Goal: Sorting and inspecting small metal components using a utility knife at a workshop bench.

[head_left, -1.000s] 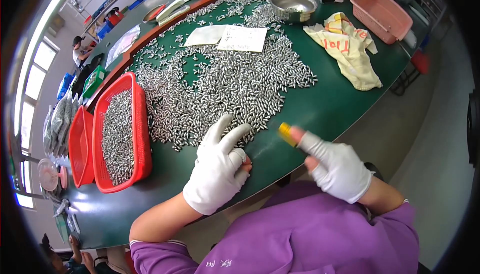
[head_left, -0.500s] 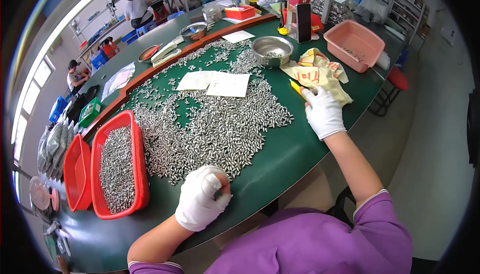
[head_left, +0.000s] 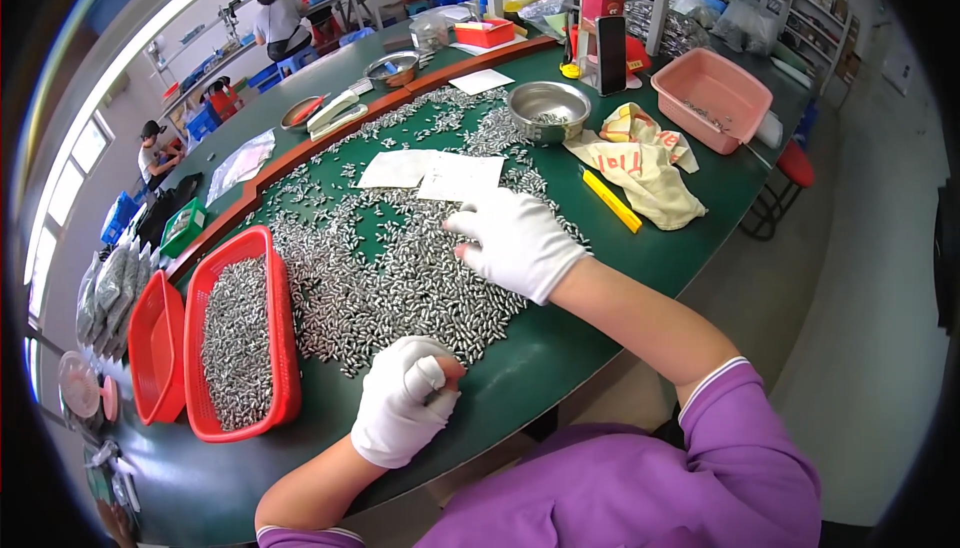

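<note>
A wide heap of small silvery metal parts (head_left: 400,293) is spread over the green tabletop. My right hand (head_left: 520,243), in a white glove with bare fingertips, reaches over the heap's right part, just below two white paper sheets (head_left: 462,178). Its fingers are apart and seem to hold nothing. At the near edge of the heap, my gloved left hand (head_left: 402,403) is curled closed; what lies inside it, if anything, is hidden. A yellow strip-shaped tool, like a utility knife (head_left: 611,200), lies beside a crumpled cream cloth bag (head_left: 650,183), right of my right hand.
Left of the heap stands a red basket (head_left: 288,388) full of the same parts, with another red basket (head_left: 152,368) beside it. Behind are a steel bowl (head_left: 548,108), an upright phone (head_left: 611,53) and a pink tub (head_left: 705,63). A brown wooden rail (head_left: 335,138) borders the heap.
My right hand has let go of the yellow tool and moved left over the metal parts. The tool now lies fully exposed on the table. My left hand has stayed nearly still.
</note>
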`<state>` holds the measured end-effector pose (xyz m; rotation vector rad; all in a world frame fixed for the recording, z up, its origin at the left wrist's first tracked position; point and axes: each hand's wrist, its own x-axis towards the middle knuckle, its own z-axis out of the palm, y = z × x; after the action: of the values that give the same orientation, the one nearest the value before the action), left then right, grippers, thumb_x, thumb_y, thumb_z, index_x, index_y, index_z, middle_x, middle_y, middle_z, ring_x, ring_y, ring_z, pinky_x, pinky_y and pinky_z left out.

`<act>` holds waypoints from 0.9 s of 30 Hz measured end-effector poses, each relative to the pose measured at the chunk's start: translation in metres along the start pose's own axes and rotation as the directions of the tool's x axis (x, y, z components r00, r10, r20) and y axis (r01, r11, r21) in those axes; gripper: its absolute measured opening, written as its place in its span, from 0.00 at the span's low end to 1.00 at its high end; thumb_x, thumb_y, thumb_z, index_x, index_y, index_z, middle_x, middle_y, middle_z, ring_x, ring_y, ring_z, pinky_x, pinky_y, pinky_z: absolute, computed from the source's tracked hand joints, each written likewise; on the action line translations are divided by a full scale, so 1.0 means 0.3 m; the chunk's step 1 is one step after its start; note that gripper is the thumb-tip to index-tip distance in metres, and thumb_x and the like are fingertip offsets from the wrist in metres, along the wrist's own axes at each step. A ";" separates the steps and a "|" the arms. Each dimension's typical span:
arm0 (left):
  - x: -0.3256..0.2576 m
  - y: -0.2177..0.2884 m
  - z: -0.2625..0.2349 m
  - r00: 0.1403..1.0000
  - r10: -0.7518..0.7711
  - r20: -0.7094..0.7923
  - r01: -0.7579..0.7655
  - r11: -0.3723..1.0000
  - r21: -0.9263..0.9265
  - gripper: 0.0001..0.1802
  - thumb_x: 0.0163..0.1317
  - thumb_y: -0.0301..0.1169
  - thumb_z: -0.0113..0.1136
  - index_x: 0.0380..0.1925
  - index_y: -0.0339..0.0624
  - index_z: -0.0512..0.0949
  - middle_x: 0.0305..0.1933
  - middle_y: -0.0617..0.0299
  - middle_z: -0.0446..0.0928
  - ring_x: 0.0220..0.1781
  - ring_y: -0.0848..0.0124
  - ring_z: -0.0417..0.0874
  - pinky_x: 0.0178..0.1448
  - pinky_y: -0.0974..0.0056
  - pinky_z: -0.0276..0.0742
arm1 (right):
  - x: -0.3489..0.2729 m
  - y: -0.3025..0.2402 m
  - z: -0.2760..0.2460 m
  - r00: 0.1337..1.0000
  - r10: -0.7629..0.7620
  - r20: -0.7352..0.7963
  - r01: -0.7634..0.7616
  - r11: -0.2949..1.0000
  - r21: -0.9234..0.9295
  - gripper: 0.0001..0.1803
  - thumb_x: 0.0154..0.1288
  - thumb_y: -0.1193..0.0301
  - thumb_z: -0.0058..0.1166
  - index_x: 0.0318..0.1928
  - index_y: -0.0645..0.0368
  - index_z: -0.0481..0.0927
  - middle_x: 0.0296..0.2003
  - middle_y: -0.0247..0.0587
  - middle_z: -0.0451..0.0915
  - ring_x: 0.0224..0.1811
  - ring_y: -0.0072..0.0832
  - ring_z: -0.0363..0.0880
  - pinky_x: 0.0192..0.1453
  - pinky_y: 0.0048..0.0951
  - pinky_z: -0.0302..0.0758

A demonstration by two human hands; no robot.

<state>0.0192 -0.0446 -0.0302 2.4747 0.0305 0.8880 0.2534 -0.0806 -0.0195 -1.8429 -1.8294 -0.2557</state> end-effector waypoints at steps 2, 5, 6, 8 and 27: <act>-0.003 0.010 -0.013 0.999 -0.038 -0.003 0.038 0.999 -0.026 0.17 0.43 0.13 0.64 0.33 0.43 0.74 0.31 0.59 0.78 0.34 0.58 0.82 0.38 0.59 0.78 | 0.062 -0.021 0.025 0.989 -0.012 0.144 0.014 1.000 -0.014 0.17 0.60 0.60 0.59 0.47 0.53 0.84 0.42 0.41 0.82 0.47 0.41 0.81 0.52 0.40 0.78; -0.030 -0.009 -0.011 0.983 -0.182 -0.021 0.177 0.975 -0.130 0.16 0.47 0.13 0.63 0.35 0.42 0.76 0.32 0.58 0.79 0.34 0.60 0.83 0.40 0.62 0.79 | 0.100 -0.004 0.121 0.983 -0.045 0.176 0.044 0.999 0.009 0.17 0.59 0.57 0.59 0.44 0.52 0.84 0.42 0.44 0.82 0.48 0.42 0.80 0.54 0.43 0.76; -0.038 -0.018 -0.002 0.959 -0.282 -0.026 0.271 0.940 -0.210 0.15 0.49 0.13 0.62 0.36 0.41 0.78 0.33 0.58 0.80 0.35 0.62 0.83 0.41 0.63 0.78 | 0.093 0.018 0.160 0.992 -0.084 0.095 0.084 0.996 0.008 0.16 0.59 0.55 0.59 0.41 0.51 0.84 0.40 0.45 0.82 0.48 0.43 0.80 0.52 0.44 0.76; -0.057 -0.018 0.004 0.860 -0.510 -0.010 0.456 0.779 -0.431 0.10 0.61 0.16 0.59 0.42 0.39 0.78 0.37 0.61 0.82 0.39 0.71 0.82 0.46 0.68 0.78 | 0.090 0.015 0.168 0.992 -0.065 0.109 0.059 0.997 0.057 0.16 0.59 0.57 0.59 0.43 0.51 0.84 0.41 0.44 0.81 0.50 0.42 0.79 0.53 0.43 0.76; -0.054 -0.082 -0.042 0.679 -0.706 0.201 0.376 0.100 -0.921 0.16 0.62 0.39 0.69 0.42 0.42 0.76 0.42 0.61 0.80 0.41 0.71 0.79 0.50 0.65 0.76 | 0.058 -0.141 0.035 0.777 -0.470 -0.420 0.630 0.560 0.538 0.13 0.52 0.68 0.66 0.37 0.57 0.80 0.30 0.39 0.79 0.29 0.41 0.79 0.29 0.40 0.74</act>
<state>0.0025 -0.0205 -0.0429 0.9989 0.4321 0.6062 0.2110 -0.0627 -0.0101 -0.6774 -1.9431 -0.0191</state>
